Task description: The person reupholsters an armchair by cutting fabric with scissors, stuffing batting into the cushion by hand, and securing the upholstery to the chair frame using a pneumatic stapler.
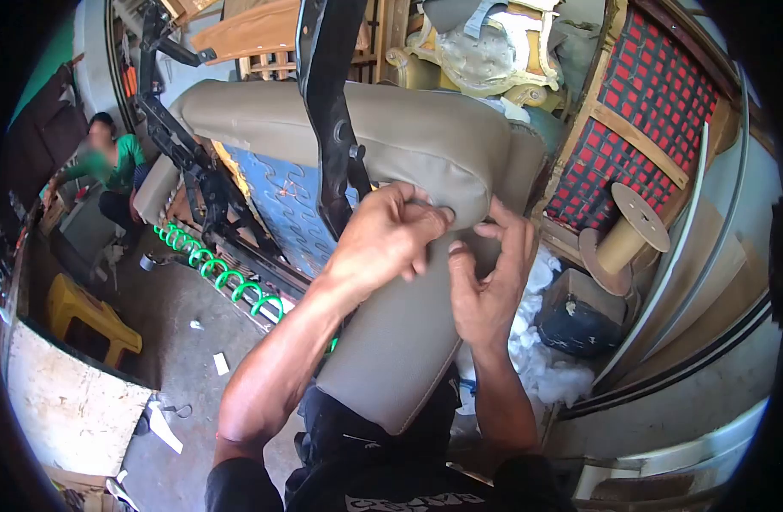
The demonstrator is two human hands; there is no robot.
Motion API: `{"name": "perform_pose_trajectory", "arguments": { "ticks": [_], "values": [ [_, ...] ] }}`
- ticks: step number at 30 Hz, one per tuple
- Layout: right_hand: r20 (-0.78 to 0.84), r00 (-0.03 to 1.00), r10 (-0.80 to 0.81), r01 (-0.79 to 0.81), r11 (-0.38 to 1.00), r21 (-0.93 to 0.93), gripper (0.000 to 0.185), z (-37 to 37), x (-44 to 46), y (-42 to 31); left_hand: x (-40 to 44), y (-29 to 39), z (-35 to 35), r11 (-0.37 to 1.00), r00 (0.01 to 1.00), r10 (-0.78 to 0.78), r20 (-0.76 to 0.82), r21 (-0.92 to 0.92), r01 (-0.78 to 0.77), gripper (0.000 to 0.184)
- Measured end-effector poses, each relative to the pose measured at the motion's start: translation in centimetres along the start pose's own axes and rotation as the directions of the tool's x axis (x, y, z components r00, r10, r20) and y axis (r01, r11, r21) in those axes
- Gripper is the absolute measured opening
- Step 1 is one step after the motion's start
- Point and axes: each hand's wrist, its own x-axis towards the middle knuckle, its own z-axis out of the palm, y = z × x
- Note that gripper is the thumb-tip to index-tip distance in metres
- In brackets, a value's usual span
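Observation:
A seat frame covered in grey-brown upholstery lies across my lap and in front of me. My left hand is closed, its fingers pinching at the lower edge of the padded cover near its rounded end. My right hand is at the same corner, fingers curved and apart from the thumb, the fingertips against the cover's side. Whatever lies under the left fingers is hidden. A black metal bracket rises beside my left hand. Zigzag springs over blue backing show inside the frame.
A green coiled hose runs along the frame's left. White stuffing, a black block and a spool are at the right, below a red-and-black webbed frame. A person in green crouches far left, beyond a yellow stool.

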Motion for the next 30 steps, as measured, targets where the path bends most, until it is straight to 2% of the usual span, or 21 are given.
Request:
{"name": "perform_pose_trajectory", "arguments": {
  "ticks": [1,3,5,7,9,12,14,15,16,17,18,19,21,22,24,25,27,28,29,30],
  "values": [
    [0.006,1.000,-0.018,0.018,1.000,-0.003,0.059,-0.2,0.1,0.2,0.1,-0.8,0.5,0.983,0.986,0.124,-0.109,0.153,-0.106,0.036],
    [-0.009,1.000,-0.025,0.025,0.999,-0.021,0.059,-0.4,0.0,0.5,-1.4,-1.4,1.4,0.975,0.956,0.156,-0.247,0.193,-0.109,0.032],
    [-0.008,0.999,-0.034,0.033,0.998,-0.060,0.058,-0.4,-0.1,0.4,-2.4,-2.1,1.5,0.905,0.861,0.370,-0.349,0.346,-0.248,0.018],
    [-0.025,0.999,-0.023,0.022,0.999,-0.040,0.057,-0.2,-0.2,0.3,-3.2,-2.3,1.0,0.679,0.762,0.592,-0.261,0.671,-0.298,0.015],
    [-0.012,1.000,-0.023,0.023,0.999,-0.045,0.056,-0.2,-0.1,0.3,-3.5,-2.1,1.3,0.728,0.841,0.479,-0.250,0.649,-0.222,0.015],
    [-0.013,1.000,-0.028,0.028,0.999,-0.018,0.056,-0.1,-0.1,0.4,-2.4,-2.6,1.0,0.764,0.863,0.474,-0.175,0.568,-0.304,0.025],
    [-0.025,0.999,-0.036,0.035,0.999,-0.017,0.056,-0.1,0.0,0.3,-1.9,-3.3,0.5,0.898,0.954,0.294,-0.058,0.359,-0.255,0.029],
    [-0.028,0.999,-0.044,0.044,0.999,-0.021,0.056,-0.1,0.0,0.3,-1.6,-3.0,0.1,0.897,0.955,0.291,-0.053,0.363,-0.253,0.029],
    [-0.027,0.999,-0.035,0.035,0.999,-0.019,0.056,0.0,0.0,0.4,-1.3,-2.2,-0.3,0.968,0.991,0.124,0.055,0.211,-0.133,0.027],
    [-0.037,0.998,-0.043,0.042,0.999,-0.019,0.057,0.2,0.1,0.6,-1.0,-1.3,-0.7,0.998,0.983,-0.032,0.181,0.067,0.020,0.026],
    [-0.041,0.998,-0.051,0.050,0.999,-0.020,0.057,0.3,0.0,0.6,-0.8,0.6,-0.1,0.990,0.968,-0.132,0.213,-0.029,0.141,0.021],
    [-0.030,0.998,-0.050,0.050,0.999,-0.017,0.057,0.2,-0.1,0.6,-0.1,1.4,0.2,0.981,0.951,-0.185,0.249,-0.010,0.194,0.019],
    [-0.021,1.000,-0.023,0.023,1.000,-0.007,0.058,0.2,-0.1,0.5,0.6,0.8,0.3,0.959,0.953,-0.260,0.154,-0.077,0.274,0.021],
    [-0.014,0.999,-0.029,0.029,1.000,0.002,0.060,0.1,-0.1,0.8,0.4,1.0,0.2,0.958,0.953,-0.262,0.155,-0.076,0.276,0.021],
    [-0.012,1.000,-0.023,0.023,1.000,-0.020,0.059,0.0,-0.2,0.5,-0.2,1.6,0.0,0.963,0.940,-0.265,0.215,0.104,0.248,0.022],
    [-0.007,1.000,-0.028,0.028,0.999,-0.041,0.059,-0.1,-0.1,0.4,-0.3,1.9,0.2,0.964,0.939,-0.264,0.220,0.103,0.246,0.022],
    [-0.011,1.000,-0.021,0.020,0.999,-0.034,0.058,-0.1,-0.1,0.2,-0.9,2.2,0.6,0.973,0.961,-0.159,0.224,0.200,0.114,0.021],
    [-0.018,1.000,-0.019,0.018,1.000,-0.024,0.057,-0.2,-0.1,0.2,-0.9,0.4,0.4,0.964,0.980,0.003,0.200,0.260,-0.055,0.024],
    [-0.029,0.999,-0.037,0.036,0.999,-0.024,0.057,-0.2,0.1,0.3,-1.5,-0.8,0.6,0.963,0.980,0.023,0.199,0.260,-0.076,0.024],
    [-0.033,0.998,-0.044,0.044,0.999,-0.012,0.057,-0.1,0.1,0.6,-2.6,-1.2,1.3,0.908,0.982,0.184,-0.036,0.388,-0.156,0.026]
  ]
}}
